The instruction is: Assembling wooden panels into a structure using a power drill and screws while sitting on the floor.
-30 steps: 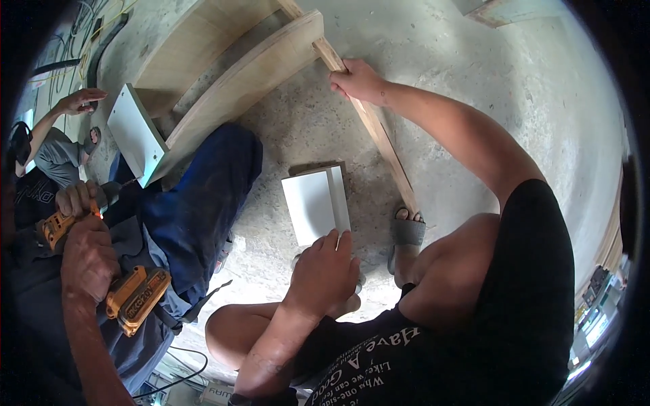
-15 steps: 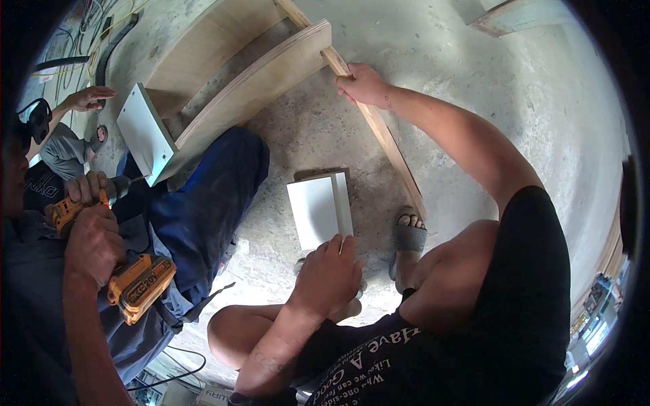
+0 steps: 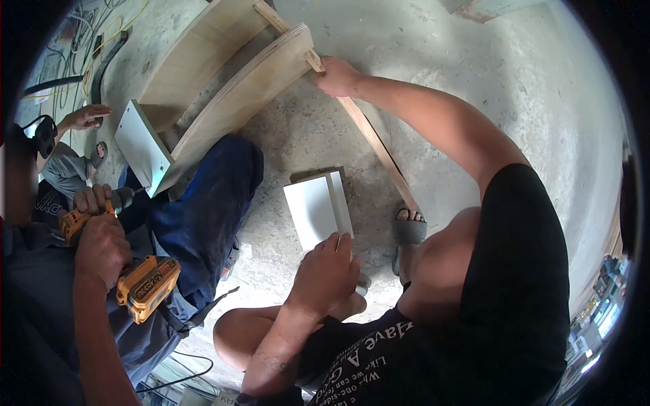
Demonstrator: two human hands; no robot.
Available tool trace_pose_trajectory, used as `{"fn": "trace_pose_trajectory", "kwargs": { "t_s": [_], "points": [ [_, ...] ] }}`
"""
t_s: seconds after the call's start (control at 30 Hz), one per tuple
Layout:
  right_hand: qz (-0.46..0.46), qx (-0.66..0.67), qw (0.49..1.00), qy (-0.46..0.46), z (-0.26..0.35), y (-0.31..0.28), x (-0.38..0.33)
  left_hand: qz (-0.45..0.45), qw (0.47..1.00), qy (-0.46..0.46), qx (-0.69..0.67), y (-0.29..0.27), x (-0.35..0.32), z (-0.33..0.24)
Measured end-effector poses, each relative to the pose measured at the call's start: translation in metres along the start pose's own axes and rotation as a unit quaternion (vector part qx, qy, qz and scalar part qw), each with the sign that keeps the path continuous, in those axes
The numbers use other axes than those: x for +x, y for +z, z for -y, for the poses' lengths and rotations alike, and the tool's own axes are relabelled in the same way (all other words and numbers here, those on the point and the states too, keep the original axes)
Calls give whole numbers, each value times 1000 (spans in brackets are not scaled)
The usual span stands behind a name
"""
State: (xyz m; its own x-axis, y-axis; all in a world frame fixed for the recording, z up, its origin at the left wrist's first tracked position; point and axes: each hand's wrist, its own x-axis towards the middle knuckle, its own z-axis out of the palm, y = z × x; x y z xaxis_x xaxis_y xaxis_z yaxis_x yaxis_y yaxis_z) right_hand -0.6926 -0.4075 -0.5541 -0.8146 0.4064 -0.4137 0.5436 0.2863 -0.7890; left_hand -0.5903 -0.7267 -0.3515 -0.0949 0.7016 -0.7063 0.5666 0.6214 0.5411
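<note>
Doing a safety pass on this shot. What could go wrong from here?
1. The orange power drill points at the lower corner of the white end panel, close to a blue-trousered leg; if it slipped, it might catch the leg.
2. The wooden strip has its near end beside bare toes; if the right hand lost its grip, the strip could knock them.

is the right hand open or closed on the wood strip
Closed: the right hand is curled over the wood strip, which shows on both sides of it.
</note>
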Motion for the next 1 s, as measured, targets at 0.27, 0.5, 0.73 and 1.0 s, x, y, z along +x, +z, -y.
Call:
{"fn": "trace_pose_trajectory", "kwargs": {
  "t_s": [0.27, 0.5, 0.73, 1.0],
  "points": [
    [-57, -102, 992, -41, -4, 0, 9, 16, 1000, -1, -4, -9, 1, -8],
    [20, 108, 994, -21, -12, -13, -3, -9, 1000, 18, -3, -2, 1, -5],
    [65, 195, 976, 69, -12, -8, -27, -19, 1000, 11, 12, -1, -7, -2],
    [100, 247, 957, 114, -13, 0, -25, -38, 998, 19, 35, 1, -6, -3]
  ]
}}
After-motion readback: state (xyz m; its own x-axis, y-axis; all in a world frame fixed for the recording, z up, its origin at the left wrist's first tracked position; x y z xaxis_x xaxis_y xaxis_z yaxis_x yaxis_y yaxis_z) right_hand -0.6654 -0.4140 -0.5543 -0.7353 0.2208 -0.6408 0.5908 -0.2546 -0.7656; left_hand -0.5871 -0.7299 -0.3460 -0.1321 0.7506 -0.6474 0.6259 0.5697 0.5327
